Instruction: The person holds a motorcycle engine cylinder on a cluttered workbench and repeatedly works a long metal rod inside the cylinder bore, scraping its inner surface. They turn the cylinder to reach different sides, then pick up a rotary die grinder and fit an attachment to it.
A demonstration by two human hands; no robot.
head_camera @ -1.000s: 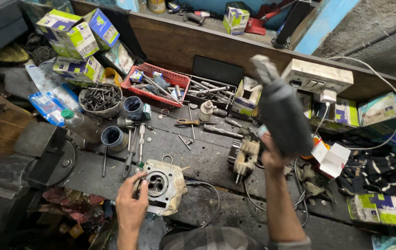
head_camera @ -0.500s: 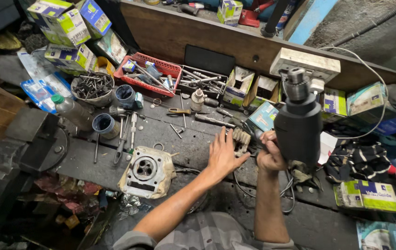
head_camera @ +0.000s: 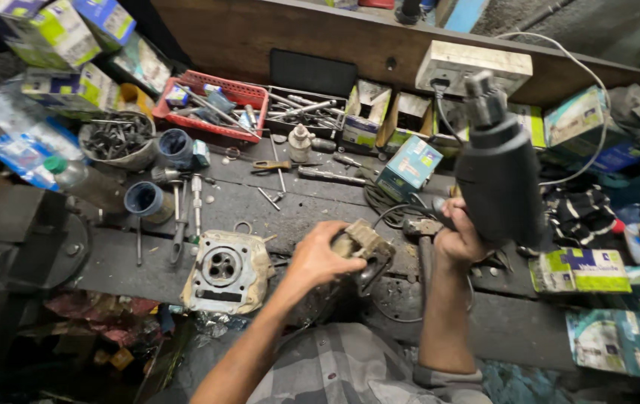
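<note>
The person's left hand (head_camera: 318, 258) is curling its fingers over a small grey metal part (head_camera: 365, 247) near the middle of the workbench (head_camera: 312, 206). The fingers are bent around the top of the part, holding it, and the part is sitting low over the bench at about 6 o'clock from the blue box (head_camera: 410, 166). It is hard to tell whether the part is resting on the bench or lifted a little.

The right hand (head_camera: 461, 238) is closing tight around the handle of a big dark power tool (head_camera: 498, 176). The tool is standing up tall, with its metal tip pointing toward 12 o'clock. It is just at 3 o'clock from the metal part, close beside it but not touching.

At 9 o'clock from the left hand, a grey engine piece with round holes (head_camera: 224, 271) is lying flat on the bench. At 11 o'clock, farther back, a red basket (head_camera: 211, 105) is holding tools. A round tub of screws (head_camera: 118, 140) is sitting at 9 o'clock from the basket. Green and blue boxes (head_camera: 580, 269) are lying at 3 o'clock from the right hand.
</note>
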